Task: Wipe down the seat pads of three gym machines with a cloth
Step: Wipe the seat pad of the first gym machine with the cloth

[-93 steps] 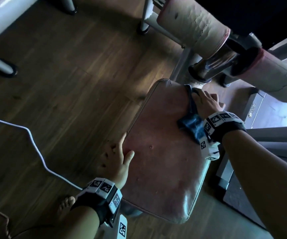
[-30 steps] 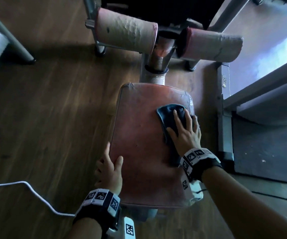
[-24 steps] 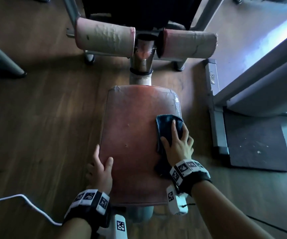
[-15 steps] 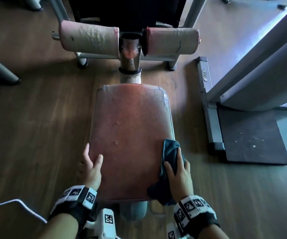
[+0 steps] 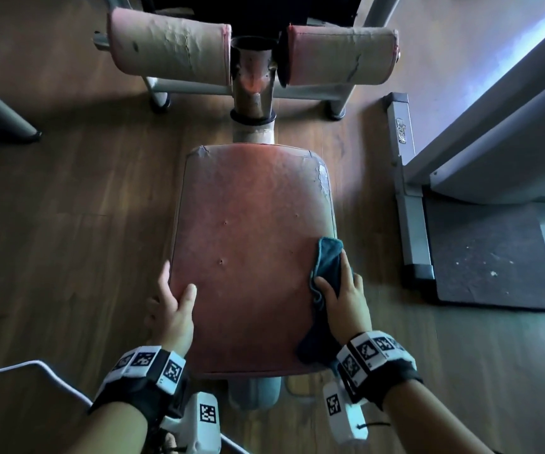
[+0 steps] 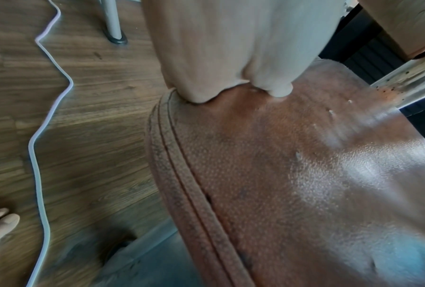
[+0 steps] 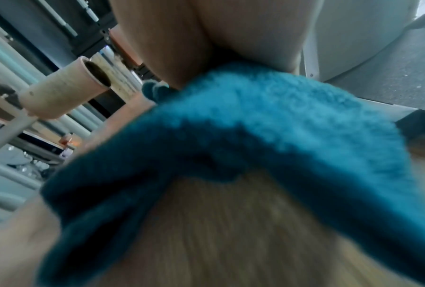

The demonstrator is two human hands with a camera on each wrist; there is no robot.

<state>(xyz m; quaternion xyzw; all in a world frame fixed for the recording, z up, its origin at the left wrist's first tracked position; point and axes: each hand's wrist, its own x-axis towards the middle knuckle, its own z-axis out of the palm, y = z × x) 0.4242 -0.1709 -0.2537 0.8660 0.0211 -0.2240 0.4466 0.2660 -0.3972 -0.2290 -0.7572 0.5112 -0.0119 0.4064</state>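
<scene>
A worn reddish-brown seat pad (image 5: 251, 204) fills the middle of the head view. My right hand (image 5: 341, 298) lies flat on a teal cloth (image 5: 329, 260) and presses it onto the pad's right side near the edge. A tail of the cloth trails under my palm toward the near corner. In the right wrist view the cloth (image 7: 255, 126) covers most of the picture. My left hand (image 5: 172, 299) rests on the pad's left edge, thumb on top, fingers down the side. The left wrist view shows the pad (image 6: 292, 174) and its piped edge.
Two cracked roller pads (image 5: 169, 50) (image 5: 339, 55) flank a metal post (image 5: 253, 93) beyond the seat. To the right lie a grey frame bar (image 5: 408, 191) and a black mat (image 5: 487, 257). A white cable (image 5: 35, 367) runs over the wooden floor at the left.
Over the last second my right hand dragged the cloth down the pad's right side from the far end toward me, then edged slightly forward again. My left hand kept its place.
</scene>
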